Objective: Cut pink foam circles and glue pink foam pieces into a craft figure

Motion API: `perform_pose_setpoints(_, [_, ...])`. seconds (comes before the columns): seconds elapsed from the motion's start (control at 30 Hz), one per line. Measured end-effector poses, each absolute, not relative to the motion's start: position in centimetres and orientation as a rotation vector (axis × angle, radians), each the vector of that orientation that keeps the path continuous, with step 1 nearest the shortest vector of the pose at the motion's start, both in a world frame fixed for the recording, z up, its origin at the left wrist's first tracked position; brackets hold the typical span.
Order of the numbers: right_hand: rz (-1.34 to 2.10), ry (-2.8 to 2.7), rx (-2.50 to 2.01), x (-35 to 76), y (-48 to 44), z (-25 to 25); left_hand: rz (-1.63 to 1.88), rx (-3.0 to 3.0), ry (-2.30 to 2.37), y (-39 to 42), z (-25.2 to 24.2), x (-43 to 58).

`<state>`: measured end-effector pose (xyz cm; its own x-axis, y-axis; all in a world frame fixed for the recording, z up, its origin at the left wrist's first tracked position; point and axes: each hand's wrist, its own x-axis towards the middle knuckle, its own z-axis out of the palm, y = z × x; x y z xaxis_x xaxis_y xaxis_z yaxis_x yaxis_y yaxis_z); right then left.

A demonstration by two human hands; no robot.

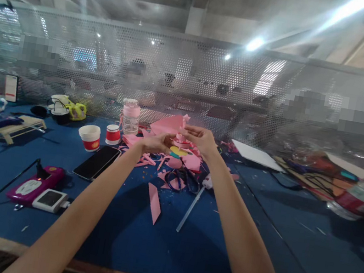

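Note:
A small tiered pink paper model [181, 144] with a star on top stands between my hands on a yellow disc [178, 151]. My left hand [158, 143] has its fingers closed at the model's lower left side, by the disc's rim. From the right, my right hand [201, 140] pinches the upper part, just below the star. My fingers partly hide the model. Dark-handled scissors [174, 181] lie below it among pink paper scraps [145, 160]. Nearer to me are a pink paper strip [154, 202] and a long translucent glue stick [189, 210].
To the left are a black phone [97, 162], a paper cup [89, 137], a red-and-white cup [113, 134], a pink-topped bottle [131, 117] and a purple power strip [36, 185]. A white board [256, 155] and plastic bottle [362, 194] lie right. A perforated screen [188, 58] stands behind.

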<state>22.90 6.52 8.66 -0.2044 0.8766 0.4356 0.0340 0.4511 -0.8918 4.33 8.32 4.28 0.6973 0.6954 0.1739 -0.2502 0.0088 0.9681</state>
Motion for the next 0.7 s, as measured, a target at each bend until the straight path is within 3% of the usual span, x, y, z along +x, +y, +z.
perform_pose_setpoints(0.7, [0.818, -1.526, -0.855, 23.2, 7.9, 7.6, 0.941, 1.283, 0.474, 8.4, 4.0, 6.0])
